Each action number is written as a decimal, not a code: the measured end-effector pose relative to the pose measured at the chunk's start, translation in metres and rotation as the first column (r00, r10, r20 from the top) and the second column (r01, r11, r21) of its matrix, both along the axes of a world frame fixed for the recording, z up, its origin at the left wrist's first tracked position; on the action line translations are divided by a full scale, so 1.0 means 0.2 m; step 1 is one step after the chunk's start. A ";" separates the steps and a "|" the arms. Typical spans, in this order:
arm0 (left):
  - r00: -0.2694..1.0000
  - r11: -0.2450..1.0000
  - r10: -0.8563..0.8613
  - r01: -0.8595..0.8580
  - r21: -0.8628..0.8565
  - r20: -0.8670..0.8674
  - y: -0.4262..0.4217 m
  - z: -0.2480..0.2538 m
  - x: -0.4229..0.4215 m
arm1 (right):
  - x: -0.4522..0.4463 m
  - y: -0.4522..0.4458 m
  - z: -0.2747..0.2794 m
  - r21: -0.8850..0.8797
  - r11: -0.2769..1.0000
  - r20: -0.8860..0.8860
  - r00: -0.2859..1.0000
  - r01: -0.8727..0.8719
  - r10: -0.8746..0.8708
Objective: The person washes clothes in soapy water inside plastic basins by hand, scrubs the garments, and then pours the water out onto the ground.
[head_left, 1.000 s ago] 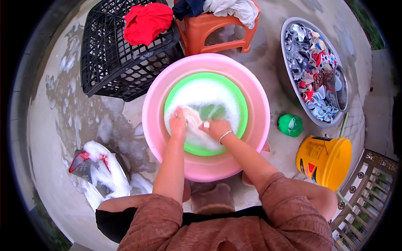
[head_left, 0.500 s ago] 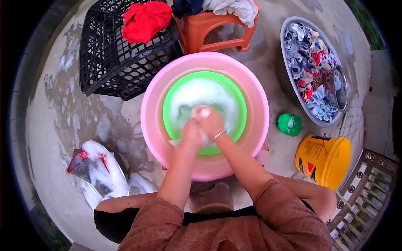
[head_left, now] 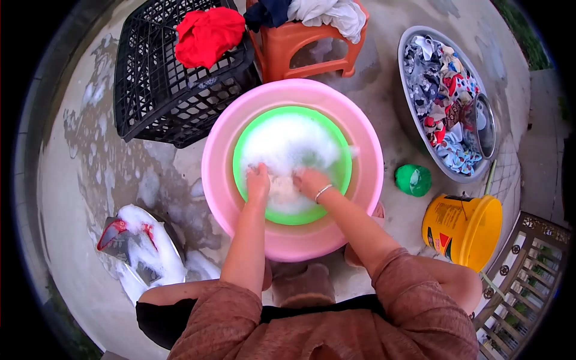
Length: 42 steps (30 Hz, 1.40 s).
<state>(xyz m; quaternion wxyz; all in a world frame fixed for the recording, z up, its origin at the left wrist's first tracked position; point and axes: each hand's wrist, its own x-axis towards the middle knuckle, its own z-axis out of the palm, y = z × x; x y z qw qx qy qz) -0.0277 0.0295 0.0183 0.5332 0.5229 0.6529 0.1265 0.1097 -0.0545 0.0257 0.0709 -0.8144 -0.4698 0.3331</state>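
Observation:
A pale cloth (head_left: 283, 188), wet and partly under suds, is stretched between my two hands in a green basin (head_left: 347, 174). My left hand (head_left: 258, 182) is closed on its left side. On the right side my right hand (head_left: 310, 182), with a bracelet at the wrist, is closed on the same cloth. White foam (head_left: 282, 138) covers much of the water beyond my hands. The green basin sits inside a larger pink tub (head_left: 222, 150). Some fingertips are hidden by foam and cloth.
A red cloth (head_left: 208, 36) lies on a black crate (head_left: 144, 90). An orange stool (head_left: 279, 54) bears dark and white cloths. At the right are a grey basin (head_left: 403, 78) of clothes, a green container (head_left: 413, 180) and a yellow bucket (head_left: 447, 225). A foamy basin (head_left: 162, 258) stands lower left.
My hands were together near the basin's middle half a second ago. They have moved apart, left and right, with the pale cloth spread between them.

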 end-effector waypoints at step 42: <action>0.540 0.710 0.609 -0.045 -0.703 0.581 -0.13 0.04 0.16 | -0.13 0.17 0.36 0.137 0.863 -0.301 0.850 0.487 -0.432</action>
